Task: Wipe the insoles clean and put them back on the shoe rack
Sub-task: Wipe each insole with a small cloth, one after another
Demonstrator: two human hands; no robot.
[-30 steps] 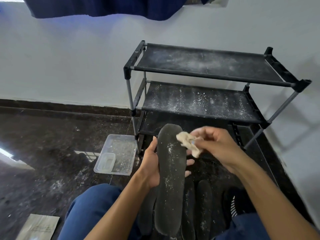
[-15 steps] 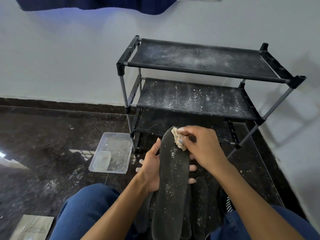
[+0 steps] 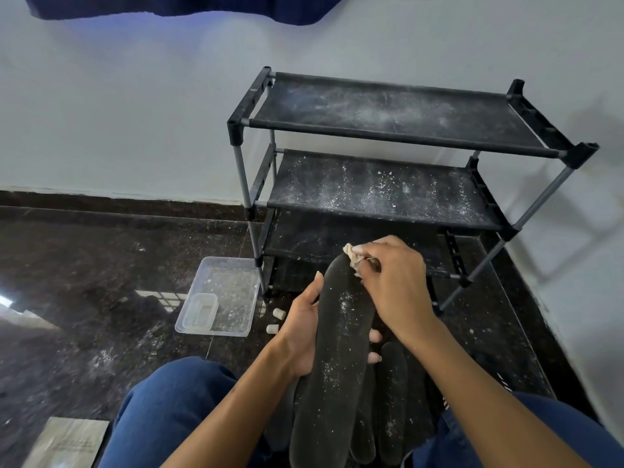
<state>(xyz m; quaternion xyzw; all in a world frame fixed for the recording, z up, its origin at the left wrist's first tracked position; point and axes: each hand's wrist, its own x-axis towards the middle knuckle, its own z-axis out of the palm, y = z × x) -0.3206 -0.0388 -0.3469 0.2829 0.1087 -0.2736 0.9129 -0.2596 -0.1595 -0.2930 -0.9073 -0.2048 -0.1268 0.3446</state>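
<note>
1. A dark insole (image 3: 337,349), speckled with white powder, is held lengthwise in front of the shoe rack (image 3: 398,170), its toe end pointing at the rack's lowest shelf and its heel end toward the person's lap.
2. The left hand (image 3: 304,332) cradles the insole from below, thumb up along its left edge and fingertips showing past its right edge.
3. The right hand (image 3: 395,282) pinches a small crumpled beige cloth (image 3: 353,256) and presses it against the insole's toe end.
4. More dark insoles (image 3: 391,400) lie on the floor beneath the held one, between the person's knees in blue trousers (image 3: 162,410) and just in front of the rack.
5. The rack is black with grey posts and stands against the pale wall; its top and middle shelves are dusted with white powder.
6. A clear plastic tray (image 3: 233,298) sits on the dark floor just left of the rack's front leg, holding a smaller clear container (image 3: 200,312) and powder.
7. Two small white cylinders (image 3: 275,320) lie between the tray and the left hand.
8. A flat paper packet (image 3: 66,444) lies on the floor well left of the rack, beside the left knee.
</note>
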